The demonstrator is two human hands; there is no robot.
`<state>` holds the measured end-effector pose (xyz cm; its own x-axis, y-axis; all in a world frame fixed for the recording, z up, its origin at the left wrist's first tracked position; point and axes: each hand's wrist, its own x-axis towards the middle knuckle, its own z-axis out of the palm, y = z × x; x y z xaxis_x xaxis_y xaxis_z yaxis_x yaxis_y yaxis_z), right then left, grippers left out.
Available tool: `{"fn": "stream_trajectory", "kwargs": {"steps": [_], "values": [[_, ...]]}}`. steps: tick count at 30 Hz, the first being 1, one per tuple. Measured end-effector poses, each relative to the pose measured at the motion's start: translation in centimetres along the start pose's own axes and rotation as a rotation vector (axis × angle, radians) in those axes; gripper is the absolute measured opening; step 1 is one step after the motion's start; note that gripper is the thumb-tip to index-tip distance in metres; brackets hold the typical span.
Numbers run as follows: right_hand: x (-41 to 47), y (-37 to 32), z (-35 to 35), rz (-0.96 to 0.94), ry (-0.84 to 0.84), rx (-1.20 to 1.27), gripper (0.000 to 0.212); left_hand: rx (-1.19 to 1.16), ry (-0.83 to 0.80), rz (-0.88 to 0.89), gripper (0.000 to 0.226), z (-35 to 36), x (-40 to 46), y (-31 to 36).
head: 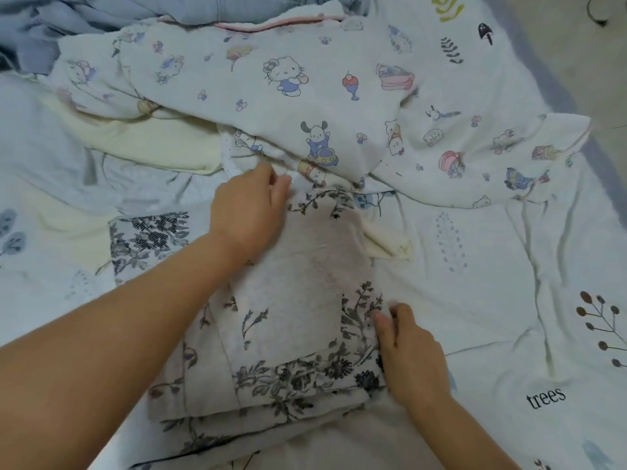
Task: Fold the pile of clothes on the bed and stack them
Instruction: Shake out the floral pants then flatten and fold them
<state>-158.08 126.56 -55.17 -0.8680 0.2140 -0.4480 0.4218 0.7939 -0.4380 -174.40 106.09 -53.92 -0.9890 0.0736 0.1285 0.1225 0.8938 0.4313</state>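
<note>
Bedsheet (475, 273), pale with leaf prints and the word "trees", fills the head view, the only view.

Floral garment (298, 317), white with grey-black sprigs, lies at centre, running toward 6 o'clock, partly folded with its paler inner face turned up.

Left hand (249, 212) sits at the garment's 12 o'clock end, fingers curled at the top edge; whether it pinches cloth or only presses, I cannot tell. Right hand (410, 354) at the 4 o'clock edge, fingertips nipping the fold there, narrow grip.

Cartoon-print garment (288, 83) lies loose from 10 to 2 o'clock, unfolded. Cream cloth (152, 140) peeks out beneath it at 9 o'clock. Blue-grey and denim pieces (220, 8) heaped at 11–12 o'clock, unfolded.

Judgement: early going. One piece mid-fold, no finished stack visible, several pieces left.
</note>
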Motion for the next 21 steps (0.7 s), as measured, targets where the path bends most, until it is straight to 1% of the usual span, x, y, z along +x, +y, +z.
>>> {"fn": "stream_trajectory", "kwargs": {"steps": [1, 2, 5, 6, 8, 9, 11, 12, 13, 14, 15, 16, 17, 19, 21], "values": [[-0.3, -0.2, -0.2, 0.006, -0.017, 0.028, 0.068, 0.030, -0.002, 0.016, 0.036, -0.8, -0.7, -1.1], [-0.6, -0.4, -0.2, 0.011, -0.037, 0.057, 0.073, 0.085, -0.046, 0.033, 0.040, -1.4, -1.6, -2.4], [-1.1, -1.4, 0.0, 0.014, -0.078, 0.051, 0.068, 0.241, -0.298, 0.031, 0.041, -2.2, -4.6, -5.9], [-1.3, -1.5, 0.0, 0.005, -0.064, 0.046, 0.066, 0.255, -0.320, 0.036, 0.041, -2.4, -4.9, -6.6], [-1.5, -1.6, -0.1, -0.009, -0.039, 0.034, 0.062, 0.277, -0.241, 0.066, 0.040, -2.8, -4.4, -7.4], [-1.7, -1.6, -0.1, -0.012, -0.054, 0.003, 0.060, 0.304, -0.209, 0.059, 0.040, -3.1, -4.2, -7.5], [-2.1, -2.0, -0.2, 0.018, -0.098, -0.114, 0.063, 0.428, -0.268, -0.009, 0.041, -3.2, -4.3, -7.3], [-2.3, -2.3, -0.3, 0.018, -0.081, -0.190, 0.068, 0.479, -0.284, -0.056, 0.039, -3.2, -4.6, -7.1], [-2.3, -2.8, -0.2, -0.022, -0.008, -0.265, 0.073, 0.479, -0.242, -0.088, 0.037, -3.2, -5.0, -6.7], [-2.5, -3.4, -0.1, -0.091, 0.108, -0.304, 0.073, 0.437, -0.157, -0.095, 0.037, -3.2, -5.5, -5.9], [-2.6, -4.2, 0.1, -0.173, 0.246, -0.304, 0.069, 0.383, -0.059, -0.069, 0.039, -3.2, -6.1, -4.9], [-2.9, -5.1, 0.6, -0.257, 0.360, -0.294, 0.065, 0.347, 0.003, -0.026, 0.046, -3.1, -7.0, -3.8], [-3.1, -5.9, 1.1, -0.325, 0.409, -0.295, 0.062, 0.323, 0.012, 0.022, 0.054, -2.7, -8.1, -3.0], [-3.5, -6.7, 2.8, -0.411, 0.323, -0.360, 0.063, 0.324, -0.116, 0.128, 0.062, -1.7, -11.0, -2.7], [-3.5, -6.3, 4.6, -0.473, 0.181, -0.511, 0.063, 0.361, -0.315, 0.146, 0.063, -0.8, -13.3, -3.9]]}}
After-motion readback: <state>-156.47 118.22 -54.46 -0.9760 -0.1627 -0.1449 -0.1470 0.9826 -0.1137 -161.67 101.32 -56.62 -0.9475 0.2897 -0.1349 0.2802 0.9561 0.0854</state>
